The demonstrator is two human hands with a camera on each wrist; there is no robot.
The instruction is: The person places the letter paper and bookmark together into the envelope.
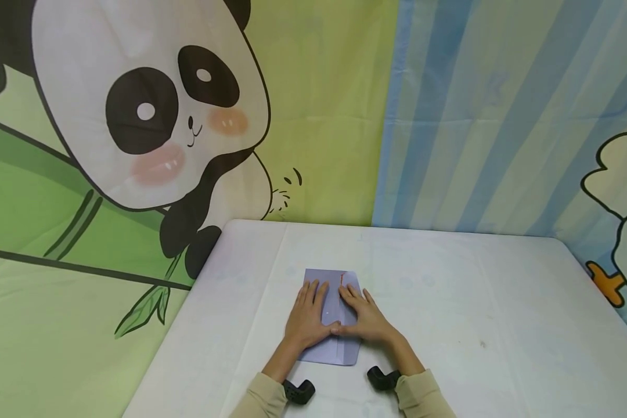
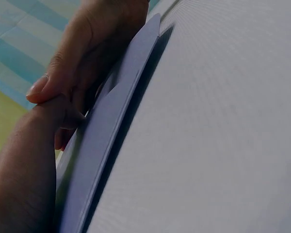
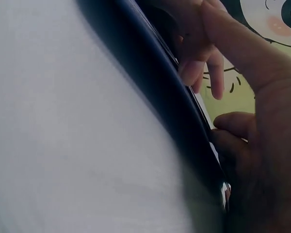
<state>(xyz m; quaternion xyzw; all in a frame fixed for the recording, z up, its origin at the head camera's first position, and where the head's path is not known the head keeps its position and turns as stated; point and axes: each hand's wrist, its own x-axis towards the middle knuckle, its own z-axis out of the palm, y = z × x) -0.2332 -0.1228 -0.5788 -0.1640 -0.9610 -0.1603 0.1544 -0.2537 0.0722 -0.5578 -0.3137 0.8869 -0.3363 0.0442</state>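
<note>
A flat lavender folded paper piece [image 1: 321, 352], like an envelope, lies on the white table. A narrow flap with rounded corners runs along its right side, with a thin red mark near the top. My left hand [image 1: 308, 316] rests on its left part with fingers stretched forward. On the flap side lies my right hand [image 1: 368, 319], its fingers also extended. Both thumbs meet near the flap's edge. In the left wrist view the paper's edge [image 2: 104, 141] stands slightly off the tabletop, casting a shadow. The right wrist view shows the paper's edge dark [image 3: 155, 73], under the fingers.
The white table [image 1: 475, 325] spreads out on both sides of the paper. Behind it hangs a printed cloth [image 1: 319, 116] with a panda and stripes. Black wrist devices [image 1: 299, 392] sit at both beige sleeves [image 1: 423, 395].
</note>
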